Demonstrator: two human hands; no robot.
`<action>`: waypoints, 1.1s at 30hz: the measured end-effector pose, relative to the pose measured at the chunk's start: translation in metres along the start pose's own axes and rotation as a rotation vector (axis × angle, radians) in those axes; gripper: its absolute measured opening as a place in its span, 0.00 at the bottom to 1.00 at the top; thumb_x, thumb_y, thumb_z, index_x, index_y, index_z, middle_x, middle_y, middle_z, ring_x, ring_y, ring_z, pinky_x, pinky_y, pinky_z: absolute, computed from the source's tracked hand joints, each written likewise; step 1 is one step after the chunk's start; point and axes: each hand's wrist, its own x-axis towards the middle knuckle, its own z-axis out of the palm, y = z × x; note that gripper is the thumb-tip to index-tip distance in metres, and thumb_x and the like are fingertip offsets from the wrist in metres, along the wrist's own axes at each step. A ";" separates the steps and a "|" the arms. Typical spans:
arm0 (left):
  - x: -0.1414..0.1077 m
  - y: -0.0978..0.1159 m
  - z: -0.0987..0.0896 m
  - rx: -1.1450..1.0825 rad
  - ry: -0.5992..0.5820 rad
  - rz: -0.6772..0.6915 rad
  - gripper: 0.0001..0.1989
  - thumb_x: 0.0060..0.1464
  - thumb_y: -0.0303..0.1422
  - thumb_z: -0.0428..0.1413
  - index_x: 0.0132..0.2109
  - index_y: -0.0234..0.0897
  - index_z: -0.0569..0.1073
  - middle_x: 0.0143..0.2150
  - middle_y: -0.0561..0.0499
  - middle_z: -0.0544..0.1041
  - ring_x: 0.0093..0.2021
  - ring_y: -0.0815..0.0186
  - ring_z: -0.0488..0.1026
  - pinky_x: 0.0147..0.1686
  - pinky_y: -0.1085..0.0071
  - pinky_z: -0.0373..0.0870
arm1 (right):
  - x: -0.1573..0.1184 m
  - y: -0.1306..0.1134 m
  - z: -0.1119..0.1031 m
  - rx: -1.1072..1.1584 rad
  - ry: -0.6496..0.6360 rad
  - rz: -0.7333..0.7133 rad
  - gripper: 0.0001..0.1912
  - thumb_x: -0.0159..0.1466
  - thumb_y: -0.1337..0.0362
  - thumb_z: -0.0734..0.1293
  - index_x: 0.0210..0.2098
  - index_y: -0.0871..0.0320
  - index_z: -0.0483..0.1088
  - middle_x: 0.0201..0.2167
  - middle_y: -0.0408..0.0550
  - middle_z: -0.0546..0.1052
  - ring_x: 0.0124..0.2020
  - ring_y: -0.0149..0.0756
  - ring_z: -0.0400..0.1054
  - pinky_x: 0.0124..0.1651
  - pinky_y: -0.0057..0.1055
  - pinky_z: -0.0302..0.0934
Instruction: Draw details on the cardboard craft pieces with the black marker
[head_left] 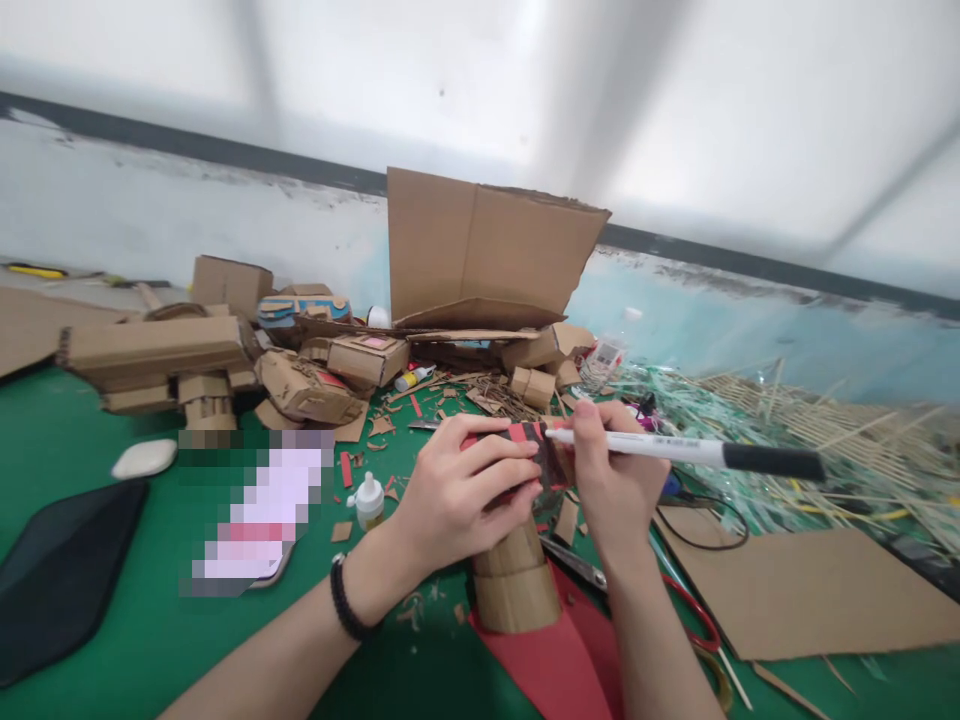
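My left hand [472, 485] is closed around the upper part of a cardboard model [517, 595], whose top carries red and black bands. Below the hand, the model's round brown column stands over red paper [540, 670]. My right hand [619, 475] pinches a white marker pen [667, 448] with a black end. The pen points left, its tip at or very near the banded surface; whether it touches I cannot tell. Partly behind my right forearm lies a pair of scissors [694, 610] with red handles, its metal blades beside the column.
Cardboard models [157, 355] and a tall cardboard sheet [495, 250] stand along the back. A small glue bottle [370, 500], a blurred-out phone [262, 510] and a black pouch [67, 570] lie left. Thin sticks [810, 420] and a flat cardboard piece [825, 590] are right.
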 end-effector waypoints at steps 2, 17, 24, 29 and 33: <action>0.000 0.000 0.000 -0.003 0.002 -0.001 0.08 0.62 0.26 0.66 0.46 0.41 0.80 0.47 0.53 0.89 0.50 0.57 0.83 0.53 0.58 0.83 | 0.000 0.000 0.000 -0.016 0.035 -0.010 0.26 0.72 0.44 0.68 0.25 0.55 0.72 0.17 0.39 0.70 0.19 0.31 0.62 0.24 0.30 0.55; -0.003 0.001 0.003 -0.001 0.022 -0.009 0.07 0.62 0.28 0.66 0.46 0.42 0.81 0.47 0.53 0.89 0.52 0.57 0.84 0.52 0.58 0.83 | -0.002 0.003 -0.003 0.009 0.014 -0.100 0.23 0.72 0.46 0.71 0.29 0.56 0.78 0.23 0.42 0.77 0.22 0.32 0.67 0.25 0.29 0.58; -0.003 0.000 0.004 -0.008 0.033 -0.008 0.08 0.60 0.28 0.68 0.46 0.41 0.81 0.47 0.53 0.89 0.52 0.57 0.83 0.52 0.58 0.84 | -0.006 0.002 -0.006 0.039 0.008 -0.091 0.22 0.72 0.49 0.71 0.27 0.56 0.76 0.20 0.40 0.74 0.21 0.30 0.64 0.25 0.28 0.57; -0.001 0.000 0.003 -0.006 0.032 0.005 0.08 0.60 0.27 0.68 0.46 0.40 0.81 0.46 0.52 0.89 0.52 0.57 0.83 0.54 0.59 0.84 | -0.005 0.004 -0.007 0.046 -0.029 -0.081 0.20 0.72 0.49 0.72 0.29 0.56 0.78 0.23 0.41 0.77 0.22 0.31 0.67 0.25 0.27 0.60; -0.001 0.000 0.002 -0.010 0.026 0.001 0.08 0.60 0.28 0.67 0.46 0.41 0.81 0.46 0.52 0.89 0.52 0.58 0.83 0.53 0.59 0.84 | -0.005 0.005 -0.005 0.033 0.032 -0.071 0.25 0.72 0.47 0.71 0.25 0.56 0.75 0.19 0.40 0.73 0.20 0.30 0.63 0.24 0.28 0.57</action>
